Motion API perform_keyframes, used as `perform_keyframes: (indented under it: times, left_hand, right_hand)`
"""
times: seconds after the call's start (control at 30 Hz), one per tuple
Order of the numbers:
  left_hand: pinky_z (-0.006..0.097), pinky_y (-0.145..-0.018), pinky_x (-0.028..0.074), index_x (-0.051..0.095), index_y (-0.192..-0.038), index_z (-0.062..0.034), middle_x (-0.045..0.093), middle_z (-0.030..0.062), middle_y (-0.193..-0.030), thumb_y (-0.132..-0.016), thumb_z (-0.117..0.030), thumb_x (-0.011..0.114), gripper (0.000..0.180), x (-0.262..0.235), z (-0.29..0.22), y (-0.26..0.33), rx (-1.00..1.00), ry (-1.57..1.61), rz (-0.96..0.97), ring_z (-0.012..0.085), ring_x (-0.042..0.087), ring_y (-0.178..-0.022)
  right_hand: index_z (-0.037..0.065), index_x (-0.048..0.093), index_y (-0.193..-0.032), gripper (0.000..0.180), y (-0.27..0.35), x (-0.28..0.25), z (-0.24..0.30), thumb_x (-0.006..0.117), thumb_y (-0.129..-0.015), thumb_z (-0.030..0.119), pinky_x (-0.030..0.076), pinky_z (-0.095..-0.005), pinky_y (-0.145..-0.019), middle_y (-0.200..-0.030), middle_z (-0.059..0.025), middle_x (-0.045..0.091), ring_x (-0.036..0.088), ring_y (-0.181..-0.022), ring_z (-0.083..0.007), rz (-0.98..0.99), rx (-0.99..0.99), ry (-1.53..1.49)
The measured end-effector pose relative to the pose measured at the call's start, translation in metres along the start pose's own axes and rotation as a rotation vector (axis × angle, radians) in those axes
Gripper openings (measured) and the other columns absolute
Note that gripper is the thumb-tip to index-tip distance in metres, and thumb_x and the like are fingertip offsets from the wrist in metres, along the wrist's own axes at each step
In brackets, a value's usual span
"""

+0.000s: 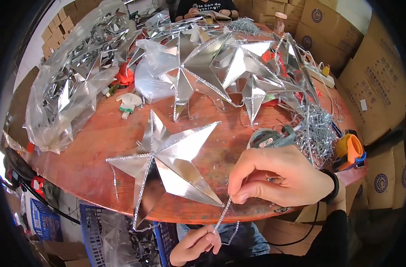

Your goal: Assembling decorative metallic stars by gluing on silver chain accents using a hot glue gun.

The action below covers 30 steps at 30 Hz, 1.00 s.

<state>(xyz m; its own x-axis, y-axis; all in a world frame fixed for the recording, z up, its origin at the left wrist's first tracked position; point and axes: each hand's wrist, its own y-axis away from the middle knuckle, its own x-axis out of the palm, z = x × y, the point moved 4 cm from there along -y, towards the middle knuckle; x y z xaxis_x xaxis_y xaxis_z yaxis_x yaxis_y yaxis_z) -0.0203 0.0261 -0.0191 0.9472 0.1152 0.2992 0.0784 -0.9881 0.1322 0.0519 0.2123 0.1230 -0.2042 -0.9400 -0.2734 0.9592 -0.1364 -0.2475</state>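
A shiny silver five-pointed star (180, 171) lies on the reddish wooden table in front of me, with sparkling trim along several of its ridges. From its lower right tip a strand of rhinestone trim (223, 216) runs between my hands. My right hand (278, 175) pinches the strand between thumb and forefinger, just right of that tip. Lower down, below the table's front edge, my left hand (197, 244) pinches the same strand further along. A loose end hangs beside it. Behind my right hand sits a grey-green hot glue gun (269, 138), partly hidden.
More silver stars (203, 66) with trim are piled at the back. A plastic bag of stars (71, 84) stands left. Silver trim scraps (316, 133) and an orange tape dispenser (352, 150) lie right. A white glove (128, 101) rests mid-left. Another person (207, 10) sits across; blue baskets (92, 227) stand below.
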Motion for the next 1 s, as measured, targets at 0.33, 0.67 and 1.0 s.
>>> perform_keyframes:
  times: [0.33,0.67,1.0]
  left_hand:
    - [0.024,-0.046,0.026,0.041,-0.074,-0.0032,0.045,0.008,-0.055,-0.098,-0.026,0.039,0.033,-0.012,0.002,0.008,0.067,0.146,-0.128,0.011,0.035,-0.048]
    - [0.024,-0.046,0.026,0.043,-0.073,-0.0029,0.046,0.009,-0.054,-0.096,-0.025,0.039,0.032,-0.012,-0.003,0.01,0.095,0.114,-0.157,0.0105,0.033,-0.046]
    - [0.024,-0.046,0.026,0.043,-0.07,-0.0024,0.047,0.009,-0.054,-0.096,-0.024,0.041,0.034,-0.015,-0.002,0.009,0.113,0.115,-0.145,0.0101,0.034,-0.046]
  right_hand:
    - [-0.003,0.058,-0.095,0.007,0.0,-0.002,-0.005,0.056,-0.089,0.0,0.05,-0.0233,-0.067,-0.08,-0.0063,0.063,0.06,-0.072,-0.0096,0.045,0.117,-0.101]
    - [-0.003,0.059,-0.099,0.01,-0.001,-0.003,-0.007,0.055,-0.09,0.001,0.051,-0.0235,-0.069,-0.084,-0.0065,0.064,0.062,-0.075,-0.01,0.085,0.13,-0.17]
    - [-0.004,0.06,-0.102,0.014,-0.002,-0.004,-0.011,0.057,-0.089,0.0,0.052,-0.0233,-0.077,-0.087,-0.0072,0.066,0.064,-0.081,-0.0106,0.083,0.165,-0.13]
